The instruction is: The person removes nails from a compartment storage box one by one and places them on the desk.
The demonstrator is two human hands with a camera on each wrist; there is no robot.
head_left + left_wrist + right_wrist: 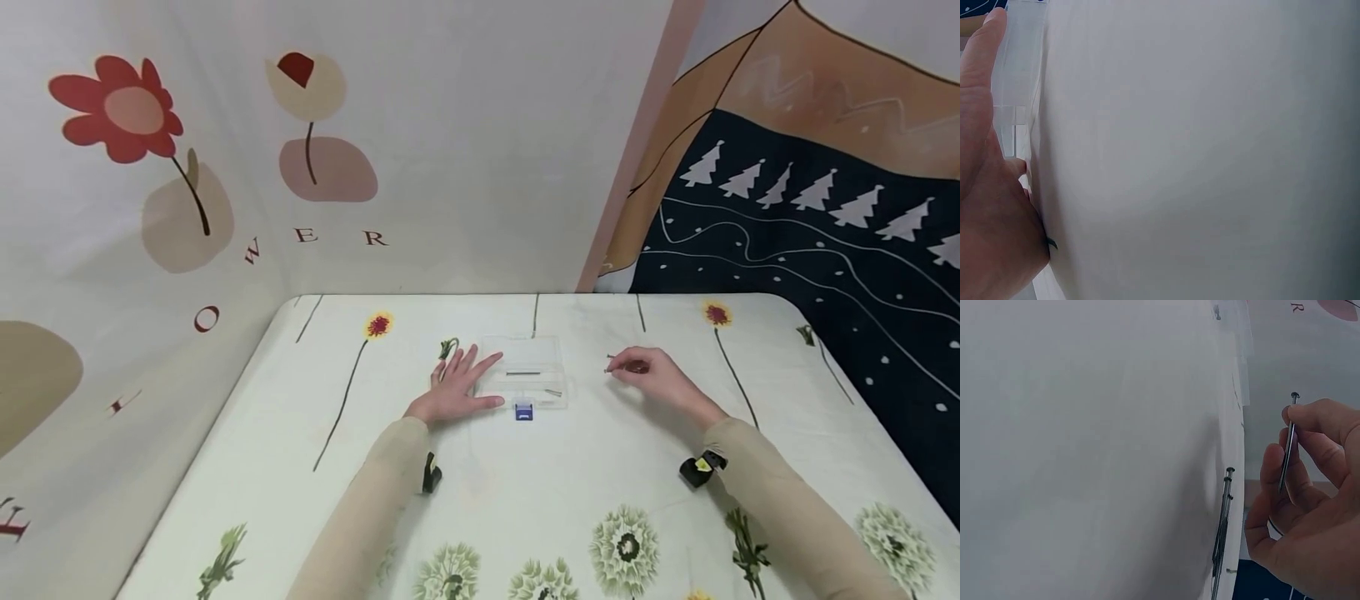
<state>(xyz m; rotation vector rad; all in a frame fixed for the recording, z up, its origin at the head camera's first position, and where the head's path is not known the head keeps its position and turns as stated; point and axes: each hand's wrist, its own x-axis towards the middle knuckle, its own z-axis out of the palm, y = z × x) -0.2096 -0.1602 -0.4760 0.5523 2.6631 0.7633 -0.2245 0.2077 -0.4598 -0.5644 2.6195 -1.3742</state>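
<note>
A clear plastic box (536,403) with a blue latch (524,412) lies on the table. In it show a thin dark nail (522,373) and some small metal pieces (553,392). My left hand (459,390) spreads its fingers along the box's left side, fingertips and thumb overlapping its edge. To the right of the box, my right hand (654,373) pinches a metal nail (1289,450) between thumb and fingers, head up in the right wrist view. Beside that hand, several nails (1223,519) lie together on the cloth.
A white cloth (517,483) printed with flowers covers the table. Behind it hangs a pale wall cloth (465,125) with flower prints and letters. At the right hangs a dark cloth (795,242) with white trees.
</note>
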